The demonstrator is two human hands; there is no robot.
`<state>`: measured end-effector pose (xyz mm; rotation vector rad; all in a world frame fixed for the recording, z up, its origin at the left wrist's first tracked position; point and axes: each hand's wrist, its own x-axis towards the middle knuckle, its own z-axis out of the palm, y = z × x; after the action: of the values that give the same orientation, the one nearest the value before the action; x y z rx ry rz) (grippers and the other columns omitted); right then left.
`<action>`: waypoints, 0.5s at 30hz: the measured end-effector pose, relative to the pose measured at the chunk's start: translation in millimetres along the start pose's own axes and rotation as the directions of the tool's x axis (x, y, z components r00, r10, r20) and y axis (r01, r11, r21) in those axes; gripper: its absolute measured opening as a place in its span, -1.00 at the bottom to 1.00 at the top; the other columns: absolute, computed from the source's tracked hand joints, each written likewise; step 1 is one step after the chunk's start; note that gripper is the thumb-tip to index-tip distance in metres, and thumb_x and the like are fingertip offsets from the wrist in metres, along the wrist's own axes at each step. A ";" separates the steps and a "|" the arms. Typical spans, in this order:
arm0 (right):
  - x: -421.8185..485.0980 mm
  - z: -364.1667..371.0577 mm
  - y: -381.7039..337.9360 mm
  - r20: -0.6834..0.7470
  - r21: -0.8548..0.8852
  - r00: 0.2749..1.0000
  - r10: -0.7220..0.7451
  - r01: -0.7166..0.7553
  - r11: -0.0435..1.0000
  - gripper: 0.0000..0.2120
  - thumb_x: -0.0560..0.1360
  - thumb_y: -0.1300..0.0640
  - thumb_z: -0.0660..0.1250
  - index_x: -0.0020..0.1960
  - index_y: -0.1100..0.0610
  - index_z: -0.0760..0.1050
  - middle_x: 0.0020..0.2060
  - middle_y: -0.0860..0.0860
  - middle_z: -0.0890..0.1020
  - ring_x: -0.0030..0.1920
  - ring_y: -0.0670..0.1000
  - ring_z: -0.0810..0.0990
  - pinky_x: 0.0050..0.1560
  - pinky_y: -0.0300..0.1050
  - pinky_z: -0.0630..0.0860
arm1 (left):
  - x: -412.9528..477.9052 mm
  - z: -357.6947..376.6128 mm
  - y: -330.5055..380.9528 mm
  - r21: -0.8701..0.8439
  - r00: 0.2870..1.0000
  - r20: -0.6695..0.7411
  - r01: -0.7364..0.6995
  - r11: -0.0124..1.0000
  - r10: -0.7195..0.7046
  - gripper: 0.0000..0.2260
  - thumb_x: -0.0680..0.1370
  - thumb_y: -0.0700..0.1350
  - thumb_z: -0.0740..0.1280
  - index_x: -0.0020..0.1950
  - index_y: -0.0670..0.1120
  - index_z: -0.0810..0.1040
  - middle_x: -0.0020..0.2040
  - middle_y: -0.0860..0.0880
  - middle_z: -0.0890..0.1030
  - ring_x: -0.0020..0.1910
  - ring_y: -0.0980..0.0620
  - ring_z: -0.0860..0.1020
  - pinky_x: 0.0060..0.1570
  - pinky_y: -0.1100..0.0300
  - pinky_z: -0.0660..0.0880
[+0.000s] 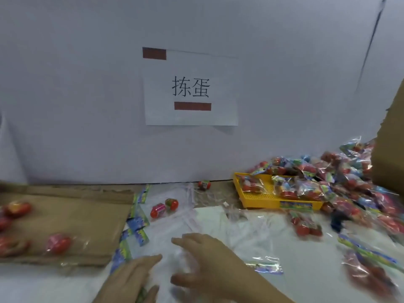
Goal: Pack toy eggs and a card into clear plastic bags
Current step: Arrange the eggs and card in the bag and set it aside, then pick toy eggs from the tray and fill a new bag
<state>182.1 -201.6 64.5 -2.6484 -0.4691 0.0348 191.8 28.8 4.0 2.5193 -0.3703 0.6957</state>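
Observation:
My right hand (207, 265) hovers low over a pile of clear plastic bags (185, 217) on the white table, fingers spread and holding nothing. My left hand (131, 278) lies beside it with straight fingers. A green card edge (142, 291) shows under its thumb, and blur hides whether they touch. Blue-green cards (137, 226) run in a row along the cardboard's right edge. Two loose red toy eggs (164, 207) lie beyond the bags, and a third egg (204, 184) sits by the wall.
A brown cardboard sheet (76, 215) at left carries several red eggs (59, 242). A yellow tray (262, 197) at right holds packed bags, and many more packed bags (349, 182) are heaped beside it. A cardboard box (391, 149) stands at far right. A white wall with a paper sign (191, 88) closes off the back.

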 end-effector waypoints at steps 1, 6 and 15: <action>3.0 7.7 -3.8 -0.013 -0.171 0.998 -0.059 0.056 0.984 -0.46 0.48 -0.27 0.24 0.43 -0.26 0.24 0.44 -0.18 0.31 0.39 -0.09 0.26 0.36 -0.07 0.16 | -0.3 -11.7 26.5 -0.131 0.998 0.061 -0.027 0.991 0.035 -0.77 0.61 -0.06 0.22 0.22 -0.06 0.54 0.12 0.00 0.61 0.10 0.00 0.54 0.09 0.20 0.41; 4.7 16.8 -11.2 -0.229 -0.376 0.917 -0.326 0.225 0.899 -0.85 0.45 -0.04 0.29 -0.10 -0.14 0.65 -0.11 -0.20 0.65 -0.07 -0.07 0.61 0.10 -0.10 0.37 | -4.3 -37.6 24.0 0.108 0.937 0.197 -0.313 0.943 0.288 -0.84 0.35 0.13 0.45 -0.15 0.11 0.71 -0.11 0.15 0.70 -0.13 0.13 0.69 -0.24 0.25 0.56; 1.9 0.5 3.3 -0.471 0.166 0.873 -0.125 0.227 0.960 -0.96 0.38 -0.01 0.47 -0.24 -0.10 0.63 -0.09 -0.23 0.63 0.00 -0.19 0.55 0.12 -0.11 0.31 | -5.2 -47.8 37.3 -0.577 0.975 0.007 0.186 0.795 -0.223 -0.85 0.47 0.05 0.31 -0.07 0.25 0.65 -0.04 0.40 0.63 0.04 0.44 0.54 0.10 0.57 0.34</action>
<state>184.9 -203.5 62.8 -2.2831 -0.5080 -0.5546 154.0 23.4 51.4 1.9150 -0.2333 0.4799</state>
